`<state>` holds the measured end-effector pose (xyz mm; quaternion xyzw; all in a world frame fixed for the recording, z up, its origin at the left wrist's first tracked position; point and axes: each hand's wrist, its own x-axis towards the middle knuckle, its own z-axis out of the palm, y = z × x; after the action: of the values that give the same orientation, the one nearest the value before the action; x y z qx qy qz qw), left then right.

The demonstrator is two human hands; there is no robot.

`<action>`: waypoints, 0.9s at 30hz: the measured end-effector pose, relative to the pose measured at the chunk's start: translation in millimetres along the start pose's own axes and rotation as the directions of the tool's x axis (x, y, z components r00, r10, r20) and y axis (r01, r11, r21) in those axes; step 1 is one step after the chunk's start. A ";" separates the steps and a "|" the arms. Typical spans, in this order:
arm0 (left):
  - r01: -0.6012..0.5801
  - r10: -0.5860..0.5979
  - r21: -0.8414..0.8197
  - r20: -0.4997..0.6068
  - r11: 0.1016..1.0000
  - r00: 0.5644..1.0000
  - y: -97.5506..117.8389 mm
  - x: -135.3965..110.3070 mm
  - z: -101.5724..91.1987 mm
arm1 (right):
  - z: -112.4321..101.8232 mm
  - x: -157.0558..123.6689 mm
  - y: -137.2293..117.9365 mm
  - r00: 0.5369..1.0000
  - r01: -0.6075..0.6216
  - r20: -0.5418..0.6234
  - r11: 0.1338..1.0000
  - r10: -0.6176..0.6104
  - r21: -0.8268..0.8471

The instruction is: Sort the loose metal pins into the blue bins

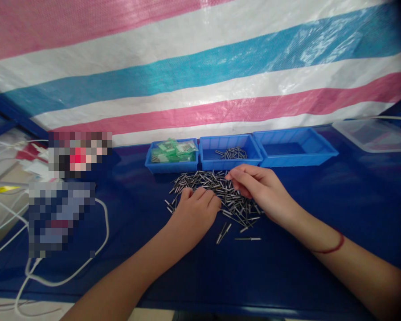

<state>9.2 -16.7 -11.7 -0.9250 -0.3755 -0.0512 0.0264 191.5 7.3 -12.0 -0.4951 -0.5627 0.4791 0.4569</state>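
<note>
A loose pile of blind rivets (235,203) lies on the blue table in front of the bins. My left hand (198,209) rests palm down on the pile's near left side, fingers curled and pressed together; whatever they hold is hidden. At the pile's right edge is my right hand (254,185), its thumb and fingertips pinched over the rivets. Anything in that pinch is too small to make out. A few single rivets (247,239) lie apart, nearer to me. Behind the hands, more rivets (233,153) sit in the middle blue bin (229,165).
The left blue bin (170,167) holds green-tinted plastic bags. Another blue bin (297,159) stands at the right, beside a clear plastic lid (370,138). White cables (105,223) and pixelated items lie at the left. A striped sheet (200,76) hangs behind.
</note>
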 end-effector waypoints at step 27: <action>0.033 -0.274 -0.480 -0.440 0.877 0.855 -13.7 3.8 -13.0 | 6.4 -10.4 -2.8 0.967 0.184 0.206 0.972 -0.152 -0.145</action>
<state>1.3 -5.5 1.7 -0.8263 -0.4080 -0.3751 -0.1000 185.8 -3.7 -10.5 -0.4322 -0.6819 0.4366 0.3969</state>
